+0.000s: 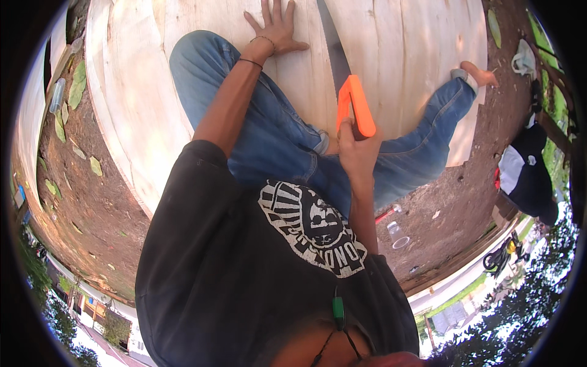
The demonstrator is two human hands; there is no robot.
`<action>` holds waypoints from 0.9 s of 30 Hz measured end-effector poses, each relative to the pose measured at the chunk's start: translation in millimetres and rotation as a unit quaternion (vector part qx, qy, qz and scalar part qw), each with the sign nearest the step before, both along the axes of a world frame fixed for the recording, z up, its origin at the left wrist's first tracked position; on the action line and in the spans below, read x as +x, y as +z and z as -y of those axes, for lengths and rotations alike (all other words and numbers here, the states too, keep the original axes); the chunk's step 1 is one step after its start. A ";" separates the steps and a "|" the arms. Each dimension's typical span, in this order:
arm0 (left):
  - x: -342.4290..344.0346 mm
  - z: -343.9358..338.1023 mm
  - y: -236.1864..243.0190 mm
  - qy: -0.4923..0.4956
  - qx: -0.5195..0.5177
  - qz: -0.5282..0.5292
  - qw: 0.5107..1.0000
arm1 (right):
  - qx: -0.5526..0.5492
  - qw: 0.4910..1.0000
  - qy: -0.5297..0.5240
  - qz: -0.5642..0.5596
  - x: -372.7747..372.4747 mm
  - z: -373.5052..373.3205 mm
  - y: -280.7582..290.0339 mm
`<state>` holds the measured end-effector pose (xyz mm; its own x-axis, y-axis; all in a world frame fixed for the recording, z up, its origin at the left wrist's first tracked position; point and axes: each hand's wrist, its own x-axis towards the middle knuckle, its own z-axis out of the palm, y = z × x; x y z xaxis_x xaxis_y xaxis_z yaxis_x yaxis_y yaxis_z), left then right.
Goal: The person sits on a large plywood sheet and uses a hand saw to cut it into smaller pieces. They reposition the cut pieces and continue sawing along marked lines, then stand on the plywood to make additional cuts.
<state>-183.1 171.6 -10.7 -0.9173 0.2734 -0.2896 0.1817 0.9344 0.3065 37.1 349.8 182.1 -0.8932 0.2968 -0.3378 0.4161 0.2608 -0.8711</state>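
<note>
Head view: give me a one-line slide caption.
Left hand spread on pale wood, right hand gripping an orange-handled saw.

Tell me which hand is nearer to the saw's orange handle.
Right. The right hand is wrapped around the lower end of the orange handle; the left hand is spread on the pale wood, left of the blade, apart from the handle.

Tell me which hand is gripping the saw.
The right hand: it holds the saw by its orange handle, while the left hand lies spread on the wood.
</note>
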 end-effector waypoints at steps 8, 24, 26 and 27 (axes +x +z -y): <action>-4.7 4.4 -26.6 -0.007 -0.008 -0.063 0.998 | 0.009 1.000 -0.018 0.012 -4.0 -1.5 -2.8; -1.4 9.5 3.3 -0.002 0.011 -0.016 1.000 | 0.017 1.000 0.003 -0.020 15.0 5.1 22.4; 2.5 3.2 4.4 -0.006 0.007 0.004 1.000 | 0.007 1.000 0.003 0.016 -9.4 8.4 7.5; 3.5 3.4 4.9 -0.006 0.014 0.009 1.000 | 0.002 0.999 0.010 0.041 -20.8 6.8 2.0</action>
